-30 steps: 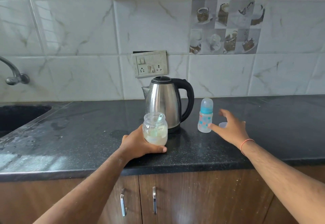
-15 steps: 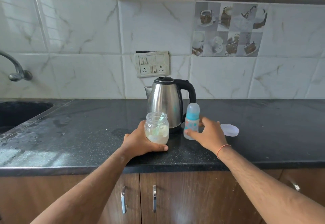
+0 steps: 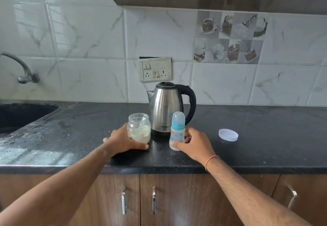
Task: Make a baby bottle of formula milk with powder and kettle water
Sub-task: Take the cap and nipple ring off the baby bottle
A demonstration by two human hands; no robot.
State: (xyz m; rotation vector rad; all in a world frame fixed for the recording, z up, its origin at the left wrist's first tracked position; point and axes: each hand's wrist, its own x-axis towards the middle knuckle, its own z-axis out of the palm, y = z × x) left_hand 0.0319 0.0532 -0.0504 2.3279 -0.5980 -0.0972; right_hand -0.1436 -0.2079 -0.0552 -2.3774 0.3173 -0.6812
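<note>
While both hands sit low in the middle of the frame, each has its own grip: the left hand [image 3: 122,141] wraps its curled fingers round the lower part of the open powder jar [image 3: 139,128], and the right hand [image 3: 193,143] has thumb and fingers closed round the lower body of the baby bottle [image 3: 177,131]. Both stand upright on the black tabletop [image 3: 265,128], just in front of the steel kettle [image 3: 168,107], the jar to its left and the bottle to its right.

I would judge the bottle light, a stiff plastic, tall and narrow, so easy to tip; low on the body is a sound place to steady it, while the capped top is where a twist would have to go. The jar looks like clear glass or hard plastic, with pale powder low inside and a scoop leaning in it; it has no lid on, so a tilt could spill. The kettle is likely the heavy piece, best taken by its black handle at the right.

A white lid [image 3: 228,134] lies well apart at centre right. Open tabletop runs on to the right; the front edge is near the wrists, and a sink [image 3: 21,116] drops away at far left.
</note>
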